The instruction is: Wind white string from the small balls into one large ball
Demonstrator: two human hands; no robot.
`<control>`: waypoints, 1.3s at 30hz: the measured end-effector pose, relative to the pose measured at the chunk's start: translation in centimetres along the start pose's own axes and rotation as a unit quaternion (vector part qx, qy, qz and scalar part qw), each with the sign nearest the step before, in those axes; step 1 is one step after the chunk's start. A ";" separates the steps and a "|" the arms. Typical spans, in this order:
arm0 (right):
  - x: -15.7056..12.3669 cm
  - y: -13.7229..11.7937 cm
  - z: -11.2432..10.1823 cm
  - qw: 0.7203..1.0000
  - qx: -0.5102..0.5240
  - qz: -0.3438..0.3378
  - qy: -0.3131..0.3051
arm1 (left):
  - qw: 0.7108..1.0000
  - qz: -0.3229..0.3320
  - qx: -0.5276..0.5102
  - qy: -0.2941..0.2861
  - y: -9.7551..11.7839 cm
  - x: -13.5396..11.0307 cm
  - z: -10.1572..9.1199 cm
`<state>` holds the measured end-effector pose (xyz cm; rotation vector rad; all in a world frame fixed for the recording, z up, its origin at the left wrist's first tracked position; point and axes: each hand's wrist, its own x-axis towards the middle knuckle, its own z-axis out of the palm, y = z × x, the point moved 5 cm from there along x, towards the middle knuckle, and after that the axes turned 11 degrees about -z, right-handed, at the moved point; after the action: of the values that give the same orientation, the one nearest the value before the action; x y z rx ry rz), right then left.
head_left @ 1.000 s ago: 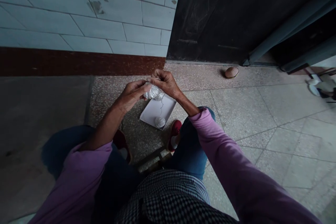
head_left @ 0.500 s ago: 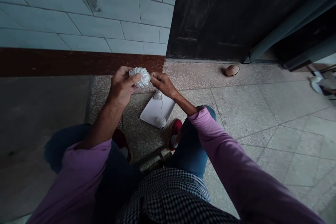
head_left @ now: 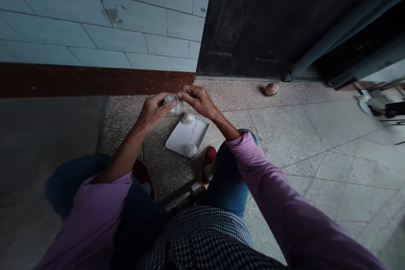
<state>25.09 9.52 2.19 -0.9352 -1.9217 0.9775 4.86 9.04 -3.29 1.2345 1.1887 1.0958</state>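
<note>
White bundle, one, gripped in left hand, right hand pinched, two balls, one tray

A pale grey, speckled tile floor is spreading beneath the grip of the left hand and right hand. Just below that grip, toward the person, it is carrying a shallow, white, rectangular tray. One round, white ball of yarn is lying at the tray's end nearest the grip; another rounded, white yarn ball is lying at the far end, a thin, wavy thread running between. Well right of the grip, a rounded, brownish-pink object with a dark rim is resting directly on the floor.
</note>
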 end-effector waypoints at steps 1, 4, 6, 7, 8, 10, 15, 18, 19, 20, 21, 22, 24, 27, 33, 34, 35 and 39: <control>0.2 0.1 -0.4 1.000 0.007 0.006 0.019 | 1.000 0.001 0.010 -0.027 0.3 -0.4 0.5; 0.6 0.8 -0.7 0.998 0.045 0.016 0.050 | 0.995 -0.009 0.008 -0.102 1.0 -1.4 1.6; 0.7 1.7 -0.2 0.995 0.073 0.027 0.057 | 0.990 -0.027 -0.021 -0.139 1.1 -1.8 1.9; 0.7 2.2 0.1 0.994 0.086 0.036 0.057 | 0.987 -0.037 -0.042 -0.151 1.1 -1.9 2.0; 0.6 2.7 0.5 0.993 0.096 0.044 0.057 | 0.985 -0.045 -0.067 -0.155 0.9 -1.8 1.9; 0.6 3.4 1.3 0.991 0.107 0.053 0.053 | 0.981 -0.052 -0.124 -0.140 0.5 -1.4 1.4; 0.6 4.2 2.6 0.996 0.088 0.010 0.030 | 0.974 -0.047 -0.211 -0.069 -0.9 0.5 -0.2; 0.1 4.4 3.2 0.998 0.066 -0.008 -0.015 | 0.969 -0.049 -0.236 -0.048 -1.4 1.2 -0.6; -0.1 4.3 3.4 0.998 0.057 -0.012 -0.036 | 0.968 -0.045 -0.245 -0.036 -1.4 1.4 -0.7; -0.4 4.2 3.7 0.997 0.047 -0.018 -0.057 | 0.966 -0.037 -0.254 -0.020 -1.5 1.5 -0.9; -0.7 4.0 4.0 0.996 0.037 -0.023 -0.077 | 0.965 -0.029 -0.261 0.000 -1.5 1.6 -1.1; -1.1 3.8 4.2 0.995 0.026 -0.029 -0.094 | 0.965 -0.024 -0.262 0.023 -1.5 1.7 -1.4; -1.7 3.1 4.7 0.992 0.006 -0.036 -0.120 | 0.966 -0.024 -0.246 0.073 -1.6 1.8 -1.9; -2.1 1.8 4.7 0.991 -0.006 -0.035 -0.130 | 0.973 -0.040 -0.186 0.128 -1.5 1.7 -2.2; -0.9 0.2 1.6 0.999 -0.012 -0.023 -0.023 | 0.991 -0.106 -0.072 0.030 -0.6 0.1 -0.2; -0.8 0.2 1.2 1.000 -0.016 -0.019 -0.004 | 0.992 -0.111 -0.061 -0.003 -0.4 -0.3 0.3; -0.7 0.3 0.8 1.000 -0.020 -0.013 0.011 | 0.992 -0.112 -0.052 -0.027 -0.3 -0.7 0.6; -0.4 0.9 0.7 1.000 -0.009 0.000 0.027 | 0.989 -0.123 -0.024 -0.072 -0.1 -1.6 0.9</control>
<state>24.87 9.34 0.95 -0.9612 -1.8891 0.9273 5.58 7.35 -3.32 1.0779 1.1628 0.8341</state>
